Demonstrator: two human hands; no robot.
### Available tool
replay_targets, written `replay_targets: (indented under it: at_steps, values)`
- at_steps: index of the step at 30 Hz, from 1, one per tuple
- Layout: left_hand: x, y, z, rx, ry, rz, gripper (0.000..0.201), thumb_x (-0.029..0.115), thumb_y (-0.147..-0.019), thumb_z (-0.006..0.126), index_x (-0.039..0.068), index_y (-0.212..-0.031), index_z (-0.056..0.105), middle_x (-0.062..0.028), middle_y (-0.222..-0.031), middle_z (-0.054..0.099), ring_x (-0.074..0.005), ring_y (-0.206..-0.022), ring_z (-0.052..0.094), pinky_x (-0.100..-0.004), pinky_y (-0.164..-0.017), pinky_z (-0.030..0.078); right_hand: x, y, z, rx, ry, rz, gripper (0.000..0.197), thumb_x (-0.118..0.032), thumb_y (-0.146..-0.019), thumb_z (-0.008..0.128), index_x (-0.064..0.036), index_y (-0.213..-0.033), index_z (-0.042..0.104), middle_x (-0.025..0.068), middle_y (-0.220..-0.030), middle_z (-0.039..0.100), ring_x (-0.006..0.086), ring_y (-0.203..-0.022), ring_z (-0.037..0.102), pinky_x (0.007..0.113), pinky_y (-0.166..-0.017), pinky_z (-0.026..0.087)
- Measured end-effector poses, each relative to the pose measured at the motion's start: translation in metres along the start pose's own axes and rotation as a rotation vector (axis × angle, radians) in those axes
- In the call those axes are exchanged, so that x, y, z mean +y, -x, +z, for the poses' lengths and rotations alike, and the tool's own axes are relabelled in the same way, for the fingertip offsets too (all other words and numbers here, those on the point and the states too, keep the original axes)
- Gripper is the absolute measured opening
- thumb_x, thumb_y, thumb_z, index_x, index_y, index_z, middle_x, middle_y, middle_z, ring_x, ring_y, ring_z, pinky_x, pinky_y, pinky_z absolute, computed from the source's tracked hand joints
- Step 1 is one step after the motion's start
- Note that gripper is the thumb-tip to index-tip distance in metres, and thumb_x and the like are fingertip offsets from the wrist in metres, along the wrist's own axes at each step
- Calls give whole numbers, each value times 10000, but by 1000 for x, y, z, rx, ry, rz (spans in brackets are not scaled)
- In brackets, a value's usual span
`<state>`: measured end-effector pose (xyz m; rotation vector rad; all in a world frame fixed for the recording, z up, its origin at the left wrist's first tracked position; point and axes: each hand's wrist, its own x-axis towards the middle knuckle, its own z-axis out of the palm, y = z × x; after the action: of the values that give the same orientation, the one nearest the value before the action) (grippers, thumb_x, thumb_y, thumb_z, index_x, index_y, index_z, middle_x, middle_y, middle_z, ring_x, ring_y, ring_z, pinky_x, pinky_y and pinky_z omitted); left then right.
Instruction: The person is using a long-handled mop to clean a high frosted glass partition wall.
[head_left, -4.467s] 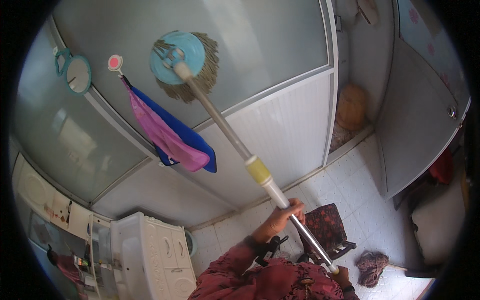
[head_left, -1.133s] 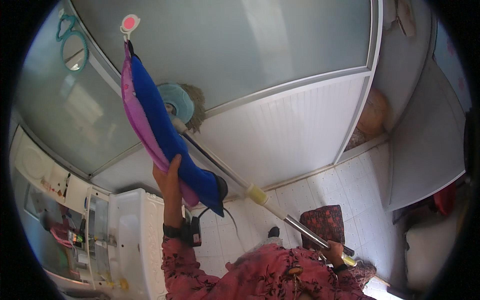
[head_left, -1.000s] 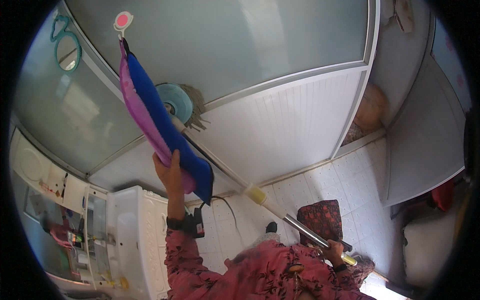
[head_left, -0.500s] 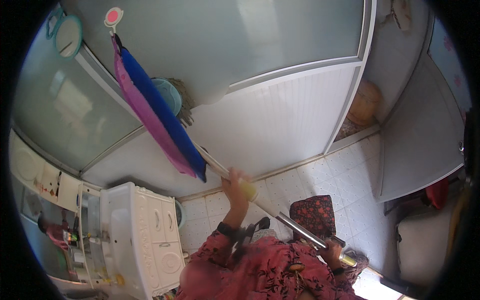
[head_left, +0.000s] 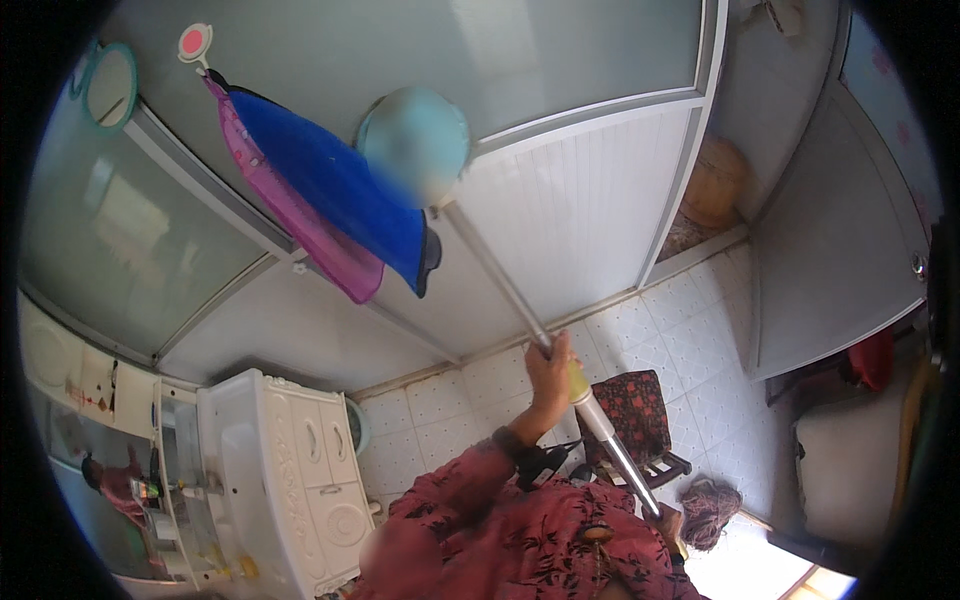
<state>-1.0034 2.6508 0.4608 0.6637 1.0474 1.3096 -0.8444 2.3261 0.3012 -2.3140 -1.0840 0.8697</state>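
Note:
My left hand [head_left: 550, 382] is wrapped round the metal pole of a mop [head_left: 492, 268], beside its yellow grip [head_left: 578, 382]. My right hand [head_left: 668, 524] is closed on the lower part of that pole, near my body; its fingers are partly hidden. The pole slants up and away to the left, and at its far end is a round light-blue mop head [head_left: 418, 135], partly blurred. The head is raised in front of the frosted partition, close to a hanging blue towel [head_left: 320, 175]. A pink towel [head_left: 262, 190] hangs beside the blue one.
A white hook [head_left: 196, 43] bears the towels. At left stands a white washbasin cabinet [head_left: 318, 450] with a mirror above. A dark flowered stool [head_left: 630, 420] and a brownish bundle of strands [head_left: 712, 510] sit on the tiled floor. A grey door [head_left: 850, 220] stands at right.
The mop head has come out from behind the towels and swung right, now facing me. My left hand has shifted right with the pole. The towels hang more spread out.

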Motion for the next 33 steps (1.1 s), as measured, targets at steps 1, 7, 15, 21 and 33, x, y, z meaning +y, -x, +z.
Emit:
replay_targets:
  at_steps: [1, 7, 15, 21, 33]
  values:
    - [-8, -1, 5, -13, -99, 18, 216, 186, -753, 597, 51, -770, 430, -28, -610, 459, -103, -472, 459, -251, -418, 436, 7, 3, 5, 38, 47, -33, 270, -277, -637, 639, -40, -556, 541, 131, -453, 485, 302, -431, 508, 367, -422, 376]
    - [-15, -1, 31, -234, -224, 82, 216, 195, -770, 570, 43, -771, 417, -32, -589, 464, -112, -461, 473, -246, -426, 410, 20, 18, 14, -31, -144, 121, 286, -268, -644, 632, -22, -546, 526, 119, -439, 475, 203, -388, 481, 345, -410, 367]
    - [23, -3, -14, -187, -159, 102, 222, 202, -766, 578, 39, -777, 428, -60, -620, 503, -139, -522, 521, -267, -467, 432, -16, -8, -6, -76, 31, -101, 270, -269, -650, 640, -33, -565, 541, 147, -485, 505, 327, -465, 521, 374, -430, 391]
    - [95, -18, -32, 34, -18, 147, 153, 133, -764, 562, 66, -780, 425, -63, -582, 492, -157, -486, 502, -281, -451, 428, -73, -64, -3, -25, 50, -330, 166, -216, -607, 639, -80, -623, 545, 120, -517, 516, 304, -510, 537, 369, -447, 392]
    - [108, -26, -5, 26, -46, 240, 185, 153, -750, 586, 71, -764, 421, -41, -570, 470, -136, -451, 479, -276, -414, 423, -100, -59, 5, 51, -113, -268, 218, -263, -632, 658, -64, -609, 572, 96, -527, 543, 218, -480, 547, 338, -466, 405]
